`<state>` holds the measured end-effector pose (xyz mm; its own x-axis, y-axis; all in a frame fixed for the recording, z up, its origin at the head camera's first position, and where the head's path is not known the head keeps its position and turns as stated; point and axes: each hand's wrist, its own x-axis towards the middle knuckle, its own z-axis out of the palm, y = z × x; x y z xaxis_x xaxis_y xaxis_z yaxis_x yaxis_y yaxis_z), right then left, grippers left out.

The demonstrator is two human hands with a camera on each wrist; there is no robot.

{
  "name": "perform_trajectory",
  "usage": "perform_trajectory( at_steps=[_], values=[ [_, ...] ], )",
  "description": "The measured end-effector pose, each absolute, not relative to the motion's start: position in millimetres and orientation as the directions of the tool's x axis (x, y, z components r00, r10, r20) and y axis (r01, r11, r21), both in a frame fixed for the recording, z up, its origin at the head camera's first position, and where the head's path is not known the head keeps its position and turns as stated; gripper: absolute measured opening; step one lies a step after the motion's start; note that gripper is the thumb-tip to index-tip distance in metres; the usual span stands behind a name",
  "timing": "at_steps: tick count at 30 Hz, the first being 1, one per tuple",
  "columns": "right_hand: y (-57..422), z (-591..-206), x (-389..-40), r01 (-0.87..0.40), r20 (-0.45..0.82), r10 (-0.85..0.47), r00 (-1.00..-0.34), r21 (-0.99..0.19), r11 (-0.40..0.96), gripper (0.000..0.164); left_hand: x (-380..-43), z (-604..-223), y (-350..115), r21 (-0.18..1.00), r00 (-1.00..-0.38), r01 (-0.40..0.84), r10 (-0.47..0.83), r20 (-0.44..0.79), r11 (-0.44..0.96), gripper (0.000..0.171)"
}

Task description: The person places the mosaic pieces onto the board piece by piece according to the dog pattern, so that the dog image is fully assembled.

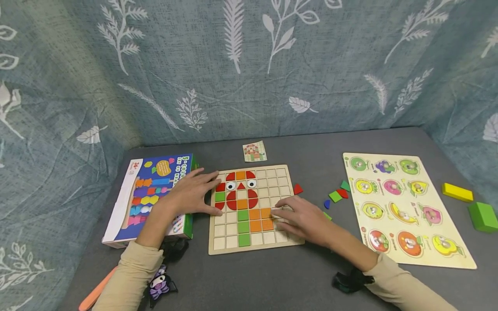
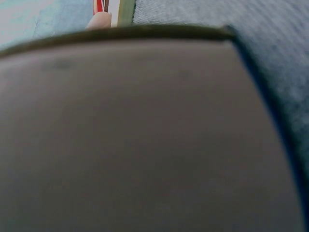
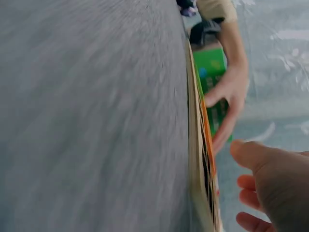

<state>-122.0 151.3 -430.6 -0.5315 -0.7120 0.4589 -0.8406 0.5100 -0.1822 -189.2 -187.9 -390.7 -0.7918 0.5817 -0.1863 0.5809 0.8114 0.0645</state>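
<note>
A wooden grid board [image 1: 256, 248] lies flat with coloured tiles in its cells. Red pieces, orange squares, round eye tiles [image 1: 231, 185] and a column of green squares [image 1: 244, 227] form a figure. My left hand [image 1: 190, 194] spreads over the board's left edge, thumb beside a red piece [image 1: 219, 206] and fingertips near the upper left cells. Over the board's right half, my right hand [image 1: 301, 218] has its fingertips right at the orange squares [image 1: 255, 214]. Its thumb and fingers [image 3: 253, 152] stand apart, holding nothing, in the right wrist view. A blurred surface covers most of the left wrist view.
A toy box [image 1: 151, 194] stands left of the board. A small picture card [image 1: 254, 151] lies behind it. Loose tiles [image 1: 335, 197] lie to the right, beside a fruit puzzle board [image 1: 397, 172]. Yellow [image 1: 457, 192] and green blocks [image 1: 483, 217] sit at far right.
</note>
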Motion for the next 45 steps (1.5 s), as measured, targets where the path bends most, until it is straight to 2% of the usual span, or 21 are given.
perform_trajectory(
  at_steps=[5,7,12,16,27,39,45],
  values=[
    [186,-438,-125,-0.824,0.513,-0.677,-0.527,-0.115,0.555,0.033,-188,-391,-189,0.059,-0.793,0.583,0.583,-0.178,0.810,0.099],
    [202,-439,-124,-0.804,0.520,-0.658,-0.545,-0.102,0.586,0.033,-188,-390,-189,0.062,-0.793,0.583,0.583,-0.176,0.810,0.099],
    [235,-439,-119,-0.749,0.505,-0.607,-0.614,-0.128,0.651,0.035,-189,-389,-188,0.064,-0.795,0.578,0.579,-0.179,0.813,0.099],
    [250,-440,-115,-0.734,0.499,-0.591,-0.634,-0.147,0.663,0.036,-189,-388,-187,0.064,-0.797,0.574,0.575,-0.184,0.816,0.099],
    [256,-441,-111,-0.774,0.522,-0.611,-0.595,-0.169,0.610,0.020,-190,-390,-187,0.064,-0.792,0.581,0.582,-0.185,0.812,0.099],
    [263,-446,-119,-0.693,0.549,-0.526,-0.649,-0.142,0.707,0.020,-190,-391,-188,0.062,-0.793,0.582,0.583,-0.179,0.811,0.099],
    [265,-440,-125,-0.577,0.538,-0.426,-0.728,-0.143,0.804,0.024,-189,-392,-188,0.063,-0.791,0.585,0.586,-0.178,0.809,0.099]
  ],
)
